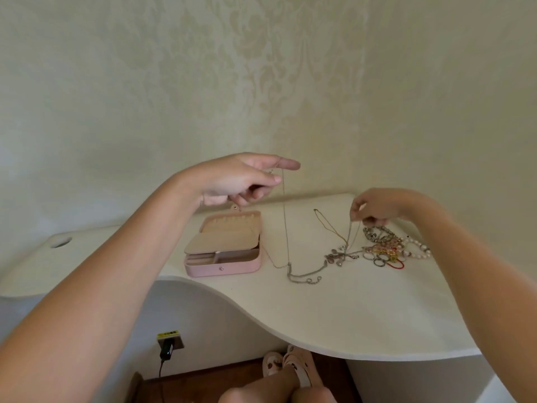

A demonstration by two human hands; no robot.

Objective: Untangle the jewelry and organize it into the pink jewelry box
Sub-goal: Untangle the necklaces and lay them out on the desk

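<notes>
**Q:** Head view, entry one. Which step is in hand?

**A:** Untangling. My left grip (241,178) is pinched, thumb against forefinger, on a thin silver chain (286,228), held well above the white wavy-edged desk (319,309). My right grip (374,209) is clamped, fingertips together, on a loop of fine pale chain (349,237), lower, near the desk.

**Q:** Where does the jewelry lie?

**A:** Both chains appear to run into a knot of silver chains and pendants (338,255) on the desk. The knot sits between the open pink jewelry box (223,269) on its left and a heap of rings and beaded bracelets (392,251) on its right. Box and knot are apart. I see no jewelry in the compartments, though a folded inner flap hides part of them.

**Q:** Axis of the silver chain?

**A:** The long axis is near vertical, hanging straight from my left grip. The lower end bends right along the desk toward the knot. The pale loop leans up and right from the knot.

**Q:** Next move?

**A:** Judgement: nothing is sorted yet. Ease the grips apart slowly, find where the strands cross, and slip one free. The links are thin, so a hard tug would likely tighten the knot.
</notes>
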